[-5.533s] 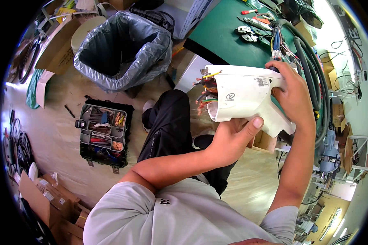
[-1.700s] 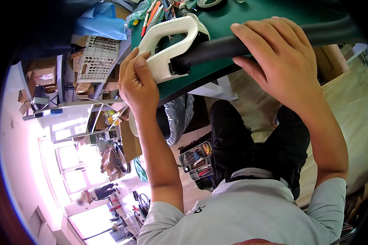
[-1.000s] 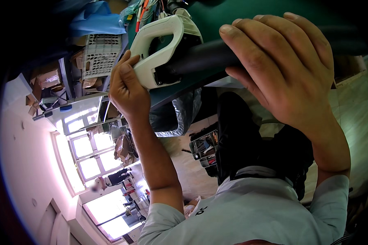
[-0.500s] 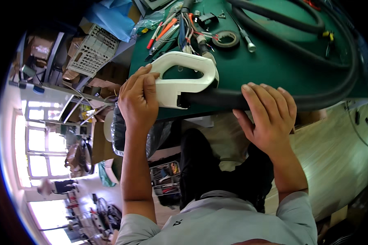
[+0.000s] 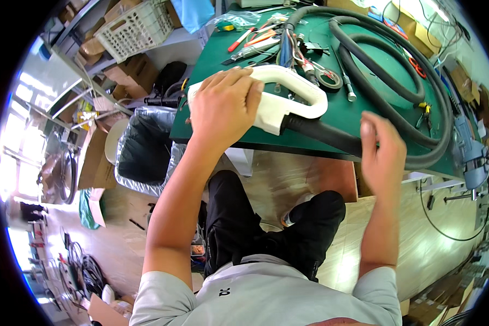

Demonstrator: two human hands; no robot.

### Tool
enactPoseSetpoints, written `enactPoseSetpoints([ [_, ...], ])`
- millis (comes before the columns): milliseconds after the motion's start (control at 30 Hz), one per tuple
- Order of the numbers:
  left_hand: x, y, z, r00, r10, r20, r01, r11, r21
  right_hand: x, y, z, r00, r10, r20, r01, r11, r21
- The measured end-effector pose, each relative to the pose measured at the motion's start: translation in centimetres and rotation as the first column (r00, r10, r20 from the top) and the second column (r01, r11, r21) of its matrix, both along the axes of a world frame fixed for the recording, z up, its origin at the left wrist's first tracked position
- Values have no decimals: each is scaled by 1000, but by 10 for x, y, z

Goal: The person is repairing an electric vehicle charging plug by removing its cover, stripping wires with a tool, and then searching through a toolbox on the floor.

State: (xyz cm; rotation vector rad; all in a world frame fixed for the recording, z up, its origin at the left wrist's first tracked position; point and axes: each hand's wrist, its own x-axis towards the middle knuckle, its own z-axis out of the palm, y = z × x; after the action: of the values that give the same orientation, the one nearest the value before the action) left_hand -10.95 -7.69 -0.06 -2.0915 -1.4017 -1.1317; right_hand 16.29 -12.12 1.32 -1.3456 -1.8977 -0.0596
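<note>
On the near edge of the green table lies a white charging-gun handle [image 5: 270, 111] with a looped grip. My left hand [image 5: 225, 106] is closed over its left end, hiding that part. A thick black cable [image 5: 326, 133] runs out of the handle to the right. My right hand [image 5: 383, 144] is over this cable, fingers and thumb raised and apart, slightly smeared; whether its palm touches the cable is hidden. Behind the handle lie a bundle of stripped wires [image 5: 294, 54], a roll of black tape [image 5: 330, 80] and a screwdriver [image 5: 349, 87].
The cable loops in wide coils [image 5: 445, 125] across the table's right side. Small pliers [image 5: 426, 115] lie inside the coils. Red and orange hand tools [image 5: 244, 41] are at the back left. A lined bin [image 5: 146, 157] stands left of the table; a white crate [image 5: 136, 30] sits on a shelf.
My view has shifted, showing more of the table's right side. My left hand has moved further over the handle. My right hand has turned from lying flat on the cable to a raised, edge-on pose.
</note>
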Motion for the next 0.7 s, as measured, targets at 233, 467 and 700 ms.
enactPoseSetpoints([
  [233,-4,-1,-4,999,-15,47,14,1000,7,13,127,19,800,-17,600,264,908,-326],
  [467,-8,-4,-9,992,-51,113,52,999,-9,13,158,0,728,54,683,332,844,-420],
  [700,3,-82,-8,829,-202,521,269,962,-55,49,132,18,972,-210,-105,117,821,-559],
])
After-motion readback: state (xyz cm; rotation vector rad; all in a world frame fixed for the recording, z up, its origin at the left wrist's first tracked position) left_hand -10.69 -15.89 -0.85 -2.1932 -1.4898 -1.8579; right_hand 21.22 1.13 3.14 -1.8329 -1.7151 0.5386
